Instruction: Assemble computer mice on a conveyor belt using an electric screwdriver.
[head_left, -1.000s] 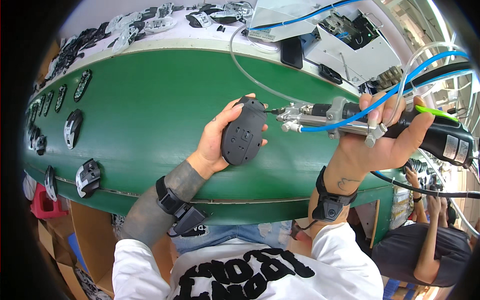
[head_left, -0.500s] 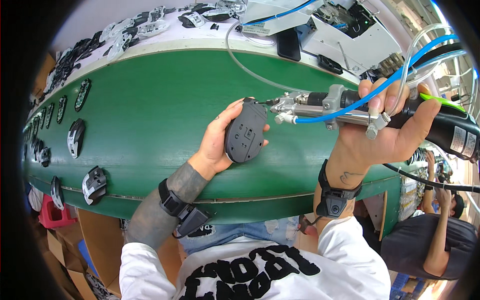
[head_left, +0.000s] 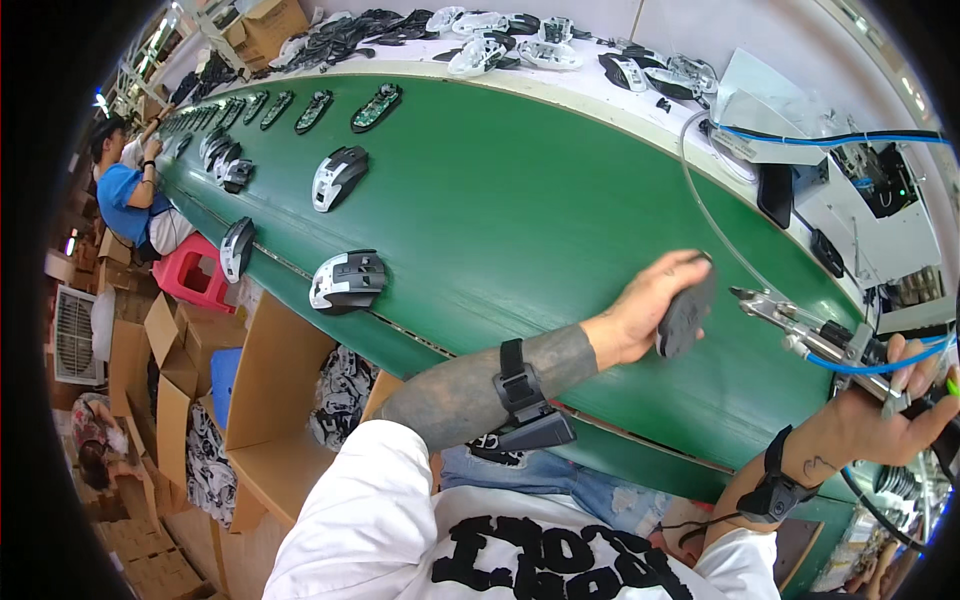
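A dark computer mouse [head_left: 686, 316] is gripped in my left hand [head_left: 638, 312], fingers wrapped round it, held over the green conveyor belt [head_left: 520, 230]. Motion blurs the mouse's surface. To its right, my right hand [head_left: 880, 425] is closed round a screwdriver with air hoses [head_left: 815, 332]. Its metal tip points left toward the mouse, with a gap between them. Part of the screwdriver's body runs out at the right edge.
On the belt's left lie several grey-and-black mouse shells [head_left: 347, 281] and a row of green circuit boards [head_left: 377, 108]. Clear and black shells [head_left: 480, 52] cover the back ledge. A white machine [head_left: 850, 215] stands right. Cardboard boxes [head_left: 270, 400], a red stool [head_left: 195, 272] and a co-worker [head_left: 130, 200] are left.
The view has swung left, bringing in the boxes, the stool and a co-worker. The screwdriver tip was at the mouse's upper end; now mouse and tip are apart.
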